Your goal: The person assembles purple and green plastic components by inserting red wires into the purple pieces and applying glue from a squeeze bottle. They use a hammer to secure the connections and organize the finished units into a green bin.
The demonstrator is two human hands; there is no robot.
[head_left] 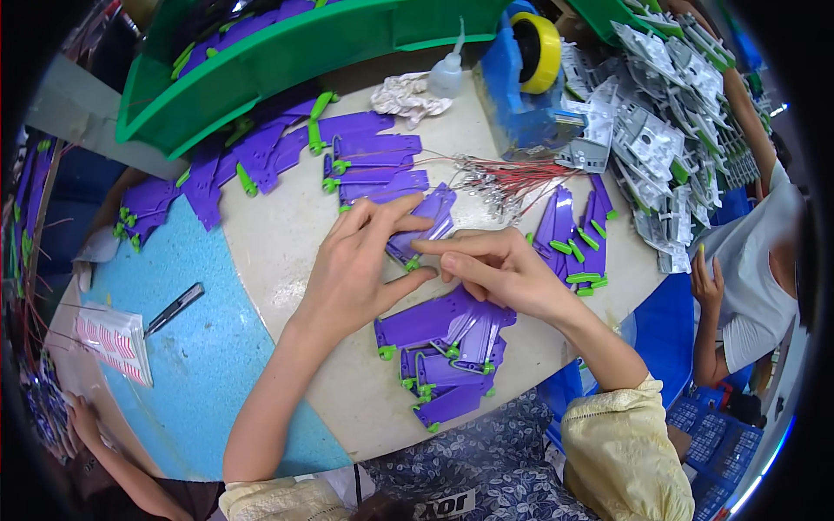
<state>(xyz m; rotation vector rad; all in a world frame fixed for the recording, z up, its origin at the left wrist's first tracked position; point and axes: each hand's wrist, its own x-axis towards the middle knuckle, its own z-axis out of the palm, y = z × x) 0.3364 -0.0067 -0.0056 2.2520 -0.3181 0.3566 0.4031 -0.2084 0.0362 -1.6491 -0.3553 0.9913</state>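
Over the middle of the table, my left hand (349,265) grips a purple plastic part (434,211) between thumb and fingers. A small green piece shows at the part's near end. From the right, my right hand (504,267) reaches in with its index finger at that end and its other fingers curled. Whatever those fingers pinch, if anything, is hidden. Just below my hands lies a loose pile of purple parts with green ends (447,343). Beyond my left hand is a row of similar purple parts (373,156). A bundle of red wires (521,176) lies past my right hand.
A green bin (287,65) runs along the back. Near it are a squeeze bottle (446,76), a crumpled cloth (408,97) and a blue tape dispenser (512,95). Grey parts (638,130) are heaped at right. A cutter knife (174,309) lies left. Other people sit both sides.
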